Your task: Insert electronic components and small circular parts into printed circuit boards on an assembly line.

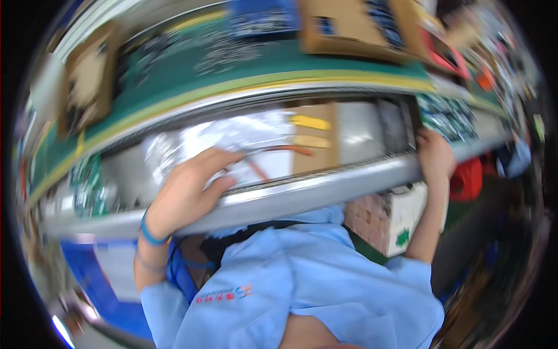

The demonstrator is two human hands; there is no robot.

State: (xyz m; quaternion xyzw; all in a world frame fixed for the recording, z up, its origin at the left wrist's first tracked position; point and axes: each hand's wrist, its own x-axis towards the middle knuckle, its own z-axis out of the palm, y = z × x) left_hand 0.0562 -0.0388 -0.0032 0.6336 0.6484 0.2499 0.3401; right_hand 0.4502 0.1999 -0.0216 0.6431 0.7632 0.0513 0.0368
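Note:
An open drawer (pixel 314 189) with a grey metal front lies across the middle. My left hand (pixel 189 183) reaches over its front edge, thumb and index finger apart. Just beyond the index fingertip lies a blurred hand tool with orange handles (pixel 290 149), which looks like pliers. Whether the fingertip touches it I cannot tell. My right hand (pixel 436 157) is closed over the drawer's front edge near its right end; its fingertips are partly hidden. Inside the drawer are clear plastic bags (pixel 215 136), two yellow pieces (pixel 311 122) and brown cardboard (pixel 325 157).
Behind the drawer runs a green-topped workbench (pixel 186 75) with scattered small metal parts (pixel 229 52). A cardboard box (pixel 357 29), a blue bin (pixel 261 17) and another box (pixel 87 81) stand on it. Below are a white carton (pixel 401 215) and a red container (pixel 468 179).

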